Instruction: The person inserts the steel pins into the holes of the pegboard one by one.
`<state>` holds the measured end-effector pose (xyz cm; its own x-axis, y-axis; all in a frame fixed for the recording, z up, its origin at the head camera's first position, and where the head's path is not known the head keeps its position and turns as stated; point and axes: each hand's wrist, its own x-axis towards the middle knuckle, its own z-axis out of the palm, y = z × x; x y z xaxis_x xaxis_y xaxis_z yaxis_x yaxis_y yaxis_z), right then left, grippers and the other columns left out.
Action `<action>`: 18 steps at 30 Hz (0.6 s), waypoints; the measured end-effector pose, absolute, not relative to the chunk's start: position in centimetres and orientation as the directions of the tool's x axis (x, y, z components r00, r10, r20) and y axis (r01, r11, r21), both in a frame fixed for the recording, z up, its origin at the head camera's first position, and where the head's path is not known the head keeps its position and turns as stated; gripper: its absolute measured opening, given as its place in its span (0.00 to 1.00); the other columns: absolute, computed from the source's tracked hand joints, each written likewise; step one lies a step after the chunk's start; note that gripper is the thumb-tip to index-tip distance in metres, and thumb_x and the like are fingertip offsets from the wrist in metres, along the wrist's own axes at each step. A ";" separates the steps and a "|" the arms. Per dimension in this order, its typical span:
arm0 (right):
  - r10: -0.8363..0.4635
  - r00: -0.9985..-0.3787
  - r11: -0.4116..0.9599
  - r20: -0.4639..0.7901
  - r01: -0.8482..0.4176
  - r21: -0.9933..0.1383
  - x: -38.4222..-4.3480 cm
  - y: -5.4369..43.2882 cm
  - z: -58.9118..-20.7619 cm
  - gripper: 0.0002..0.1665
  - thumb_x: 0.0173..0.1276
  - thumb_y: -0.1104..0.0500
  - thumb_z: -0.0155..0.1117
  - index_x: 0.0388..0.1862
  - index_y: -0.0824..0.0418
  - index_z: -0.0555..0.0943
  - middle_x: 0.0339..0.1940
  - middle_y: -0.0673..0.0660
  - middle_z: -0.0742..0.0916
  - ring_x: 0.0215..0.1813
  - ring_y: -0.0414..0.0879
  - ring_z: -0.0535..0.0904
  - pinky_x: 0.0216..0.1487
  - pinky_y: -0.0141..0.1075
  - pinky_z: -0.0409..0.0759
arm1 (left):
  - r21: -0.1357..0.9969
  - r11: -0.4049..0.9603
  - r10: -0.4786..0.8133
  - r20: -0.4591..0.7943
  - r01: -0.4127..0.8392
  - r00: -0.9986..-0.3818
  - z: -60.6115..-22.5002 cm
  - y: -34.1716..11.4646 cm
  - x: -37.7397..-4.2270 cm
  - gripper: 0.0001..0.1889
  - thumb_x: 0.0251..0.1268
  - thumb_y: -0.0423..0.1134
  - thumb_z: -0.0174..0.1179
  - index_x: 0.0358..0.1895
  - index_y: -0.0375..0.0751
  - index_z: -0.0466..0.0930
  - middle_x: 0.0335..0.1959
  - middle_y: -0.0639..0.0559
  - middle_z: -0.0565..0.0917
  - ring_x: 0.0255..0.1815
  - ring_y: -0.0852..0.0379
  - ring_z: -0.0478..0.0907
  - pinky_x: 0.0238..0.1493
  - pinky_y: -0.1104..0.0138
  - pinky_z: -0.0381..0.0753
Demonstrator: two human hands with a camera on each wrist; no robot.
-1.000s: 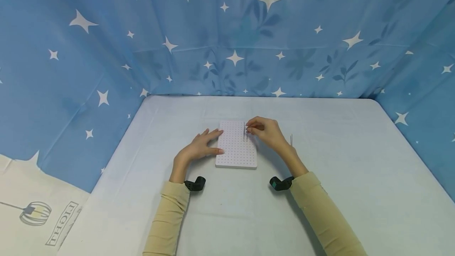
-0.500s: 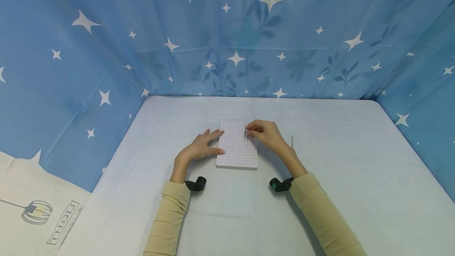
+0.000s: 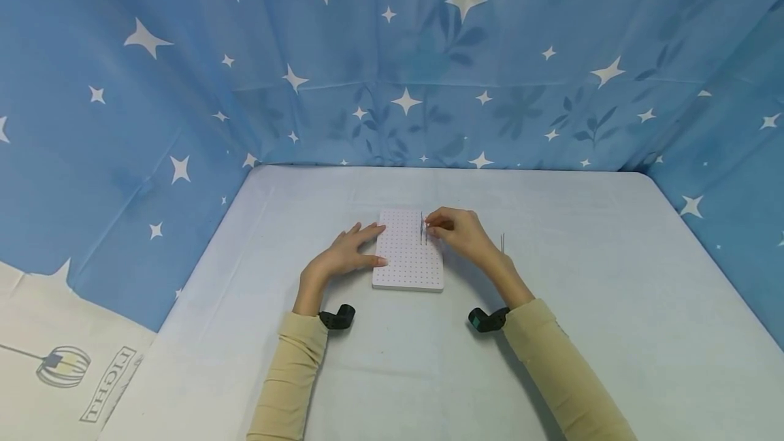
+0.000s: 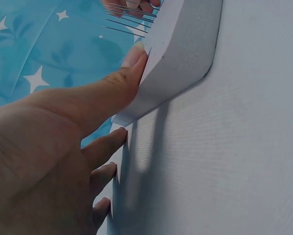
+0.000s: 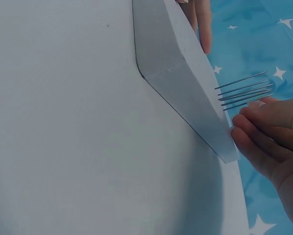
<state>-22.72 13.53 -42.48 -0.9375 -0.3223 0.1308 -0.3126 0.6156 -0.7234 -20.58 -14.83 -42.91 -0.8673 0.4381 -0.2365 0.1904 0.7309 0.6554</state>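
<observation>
A white board (image 3: 404, 264) with a grid of small holes lies on the table in front of me. Several thin metal pins (image 5: 242, 93) stand upright near its right side. My right hand (image 3: 462, 231) is at that side, thumb and index finger pinching a thin metal pin beside the others; the fingertips partly hide it. Along the left edge rests my left hand (image 3: 346, 252), fingers spread and nearly straight. In the left wrist view its thumb (image 4: 132, 68) touches the board's edge, while the other fingertips meet the tabletop.
Two thin pins (image 3: 503, 243) show just beyond my right wrist, partly hidden by it. Black wrist cameras (image 3: 339, 317) sit on both forearms. A white cloth covers the table (image 3: 392, 373), and a blue star-patterned curtain (image 3: 392, 53) hangs behind it.
My right hand has lowered slightly toward the board since a second ago, still pinching at the same spot. The left hand and the board stay in place.
</observation>
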 end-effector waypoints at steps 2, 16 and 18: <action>-0.333 -0.933 0.617 0.134 -0.323 -0.717 -22.7 13.8 -42.4 0.11 0.71 0.66 0.68 0.51 0.63 0.87 0.46 0.60 0.91 0.49 0.54 0.88 0.54 0.48 0.87 | 0.658 0.729 0.438 -0.238 0.188 -0.867 -42.9 -14.8 -20.5 0.44 0.68 0.54 0.67 0.83 0.52 0.57 0.85 0.48 0.52 0.87 0.42 0.37 0.84 0.44 0.32; -0.375 -0.912 0.659 0.163 -0.386 -0.646 -21.5 15.9 -42.0 0.12 0.70 0.68 0.67 0.51 0.63 0.87 0.44 0.58 0.91 0.46 0.52 0.87 0.51 0.46 0.87 | 0.673 0.715 0.446 -0.229 0.190 -0.865 -42.9 -14.6 -20.4 0.44 0.68 0.53 0.68 0.83 0.51 0.57 0.85 0.47 0.53 0.87 0.42 0.36 0.84 0.44 0.31; -0.376 -0.913 0.666 0.161 -0.387 -0.638 -21.3 16.3 -42.1 0.12 0.71 0.67 0.67 0.51 0.63 0.87 0.43 0.58 0.91 0.45 0.51 0.86 0.50 0.46 0.87 | 0.671 0.717 0.442 -0.229 0.188 -0.867 -43.0 -14.7 -20.4 0.44 0.68 0.53 0.68 0.83 0.51 0.57 0.85 0.47 0.53 0.87 0.43 0.37 0.84 0.44 0.32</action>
